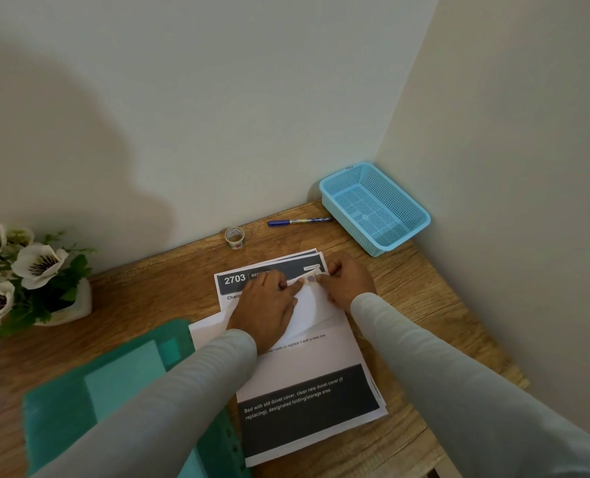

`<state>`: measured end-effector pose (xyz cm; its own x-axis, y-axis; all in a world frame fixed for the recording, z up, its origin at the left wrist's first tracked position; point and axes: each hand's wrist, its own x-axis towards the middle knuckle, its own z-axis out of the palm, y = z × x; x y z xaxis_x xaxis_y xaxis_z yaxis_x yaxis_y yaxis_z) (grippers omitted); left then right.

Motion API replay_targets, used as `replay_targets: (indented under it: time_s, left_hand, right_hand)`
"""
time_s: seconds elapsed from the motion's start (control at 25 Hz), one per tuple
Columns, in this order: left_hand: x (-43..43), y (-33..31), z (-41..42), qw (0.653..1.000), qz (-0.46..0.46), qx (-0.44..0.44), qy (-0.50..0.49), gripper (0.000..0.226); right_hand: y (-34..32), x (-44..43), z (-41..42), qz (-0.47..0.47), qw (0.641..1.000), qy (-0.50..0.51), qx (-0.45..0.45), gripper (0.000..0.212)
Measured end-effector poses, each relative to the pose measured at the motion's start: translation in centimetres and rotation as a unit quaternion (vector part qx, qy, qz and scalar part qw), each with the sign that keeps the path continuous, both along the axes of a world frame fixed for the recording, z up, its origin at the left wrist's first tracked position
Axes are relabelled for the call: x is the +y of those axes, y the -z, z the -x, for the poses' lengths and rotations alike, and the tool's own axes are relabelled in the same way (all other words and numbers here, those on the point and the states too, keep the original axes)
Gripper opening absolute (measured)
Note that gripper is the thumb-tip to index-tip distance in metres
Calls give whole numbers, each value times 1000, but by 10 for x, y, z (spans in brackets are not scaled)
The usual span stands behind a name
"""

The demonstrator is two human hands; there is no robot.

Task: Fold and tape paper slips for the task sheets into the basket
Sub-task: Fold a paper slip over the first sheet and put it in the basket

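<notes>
On the tabletop, over the printed task sheets, the left hand lies on the white paper slip and pinches its top edge. The right hand pinches the same edge from the other side, where there may be a bit of tape. To do this well, the person should probably line up the edges, hold the fold flat, then rub the tape down from the middle outward. The basket waits in the far right corner, and the tape roll is near.
</notes>
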<state>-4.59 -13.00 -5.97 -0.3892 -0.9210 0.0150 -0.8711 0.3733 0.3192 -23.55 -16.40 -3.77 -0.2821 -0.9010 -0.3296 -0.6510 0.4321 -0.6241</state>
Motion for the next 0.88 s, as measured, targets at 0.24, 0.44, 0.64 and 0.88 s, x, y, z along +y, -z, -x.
replay_targets:
  time_s: [0.24, 0.44, 0.64, 0.88]
  left_hand:
    - [0, 0, 1, 1000, -11, 9, -7, 47]
    - [1, 2, 0, 999, -15, 26, -30, 51]
    - [0, 3, 0, 999, -25, 21, -33, 51]
    - [0, 3, 0, 999, -21, 22, -26, 51]
  right_hand:
    - [-9, -4, -7, -13, 999, -13, 47, 33]
    - [-6, 4, -2, -2, 997, -51, 55, 34]
    - [-12, 0, -17, -12, 995, -29, 97, 39]
    - [-10, 6, -10, -12, 994, -66, 81, 38]
